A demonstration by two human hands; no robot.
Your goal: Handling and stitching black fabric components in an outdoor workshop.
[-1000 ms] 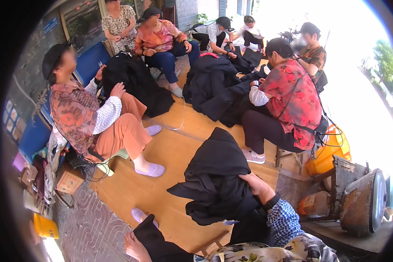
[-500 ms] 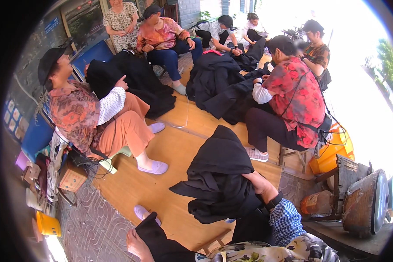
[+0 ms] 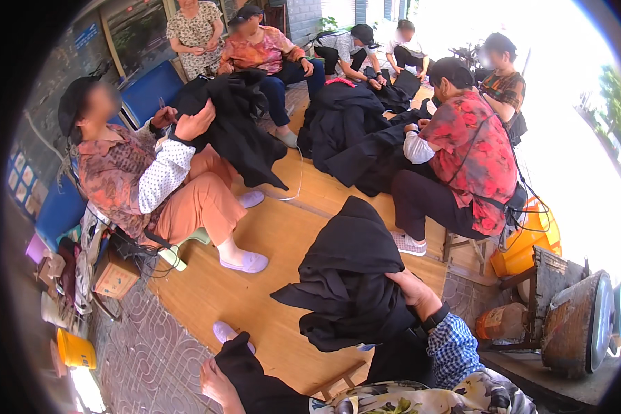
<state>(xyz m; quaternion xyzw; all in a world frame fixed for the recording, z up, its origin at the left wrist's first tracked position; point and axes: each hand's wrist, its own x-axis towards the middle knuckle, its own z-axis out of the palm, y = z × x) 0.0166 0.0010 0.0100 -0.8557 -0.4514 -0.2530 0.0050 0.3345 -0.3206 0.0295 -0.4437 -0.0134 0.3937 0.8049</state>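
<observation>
A black garment (image 3: 345, 283) is bunched up over my lap, above the wooden floor mat (image 3: 276, 228). My right hand (image 3: 408, 290), with a dark watch and a blue checked sleeve, grips its right side from behind. My left hand (image 3: 216, 383) shows at the lower edge. Black cloth (image 3: 252, 376) covers its wrist, and its fingers point left near a lilac slipper (image 3: 224, 332). Whether that hand grips the cloth is hidden.
Several people sit around the mat with black garments. One is on the left in orange trousers (image 3: 200, 203), one on the right in a red flowered top (image 3: 472, 155). A yellow cup (image 3: 74, 350) and a cardboard box (image 3: 116, 277) stand left. A rusty machine (image 3: 576, 324) stands right.
The person on the left has lifted a black garment higher with both hands. My right hand stays on my garment. My left hand has slid slightly right along the lower edge.
</observation>
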